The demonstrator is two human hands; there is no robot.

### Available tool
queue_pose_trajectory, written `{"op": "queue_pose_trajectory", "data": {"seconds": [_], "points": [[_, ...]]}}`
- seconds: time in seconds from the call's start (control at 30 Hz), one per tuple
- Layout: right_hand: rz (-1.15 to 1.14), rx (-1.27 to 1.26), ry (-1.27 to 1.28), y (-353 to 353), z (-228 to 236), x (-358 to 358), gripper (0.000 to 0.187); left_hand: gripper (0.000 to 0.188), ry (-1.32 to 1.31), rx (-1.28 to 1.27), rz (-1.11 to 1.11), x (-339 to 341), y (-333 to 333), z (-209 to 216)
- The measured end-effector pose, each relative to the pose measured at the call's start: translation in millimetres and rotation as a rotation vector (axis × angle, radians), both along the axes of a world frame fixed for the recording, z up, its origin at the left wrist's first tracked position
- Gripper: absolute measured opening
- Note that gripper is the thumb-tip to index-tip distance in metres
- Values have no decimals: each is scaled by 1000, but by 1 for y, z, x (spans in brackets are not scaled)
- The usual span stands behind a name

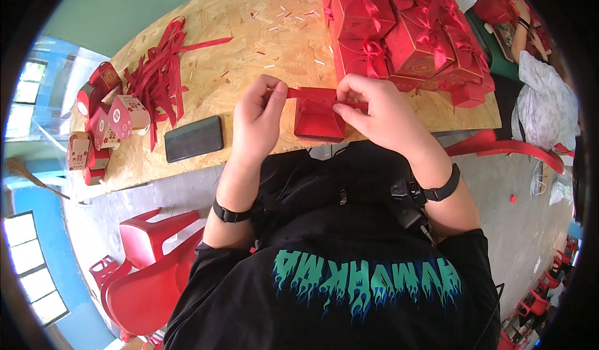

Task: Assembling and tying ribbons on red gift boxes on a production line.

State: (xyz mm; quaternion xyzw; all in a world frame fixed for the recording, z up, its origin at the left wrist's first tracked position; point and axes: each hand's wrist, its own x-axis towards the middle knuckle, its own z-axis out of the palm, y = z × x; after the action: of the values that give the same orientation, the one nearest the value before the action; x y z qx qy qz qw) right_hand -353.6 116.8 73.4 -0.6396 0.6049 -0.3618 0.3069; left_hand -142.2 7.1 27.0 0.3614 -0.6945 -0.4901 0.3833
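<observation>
A small red gift box [318,125] stands near the table's front edge, between my two hands. My left hand [259,116] is closed in a pinch, thumb against forefinger, on one end of a red ribbon [292,93] at the box's left. Over the box's right top corner, my right hand [377,106] pinches another part of the ribbon between thumb and fingers. The ribbon runs across the top of the box; its exact path there is partly hidden by my right fingers.
Loose red ribbons [159,69] lie in a heap at the left, near a black phone [194,139] and small patterned boxes [128,116]. Stacked red boxes with bows [412,44] stand at the back right. Red chairs [146,237] are below left; another person's arm [521,31] shows far right.
</observation>
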Motion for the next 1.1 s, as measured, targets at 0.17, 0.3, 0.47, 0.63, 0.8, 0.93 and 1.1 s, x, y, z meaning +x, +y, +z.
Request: {"op": "queue_pose_trajectory", "data": {"seconds": [0.17, 0.3, 0.47, 0.63, 0.8, 0.93, 1.1], "points": [[-2, 8, 88, 7, 0, -6, 16, 19, -240, -21, -41, 10, -9, -11], [37, 81, 46, 13, -5, -15, 14, 20, -352, 73, -46, 19, -12, -23], [63, 118, 149, 16, -10, -28, 18, 19, -452, 7, 21, 34, -14, -23], [45, 241, 125, 14, -12, -32, 23, 14, -447, 92, 28, 39, -14, -17], [104, 335, -83, 9, -18, -41, 30, 8, 192, 302, -208, 65, -28, -38], [109, 564, -662, 11, -4, -42, 28, 14, -163, -18, -419, 61, -35, -13], [214, 545, -672, 3, 2, -18, 26, 9, -549, -525, 13, 23, -13, -5]]}}
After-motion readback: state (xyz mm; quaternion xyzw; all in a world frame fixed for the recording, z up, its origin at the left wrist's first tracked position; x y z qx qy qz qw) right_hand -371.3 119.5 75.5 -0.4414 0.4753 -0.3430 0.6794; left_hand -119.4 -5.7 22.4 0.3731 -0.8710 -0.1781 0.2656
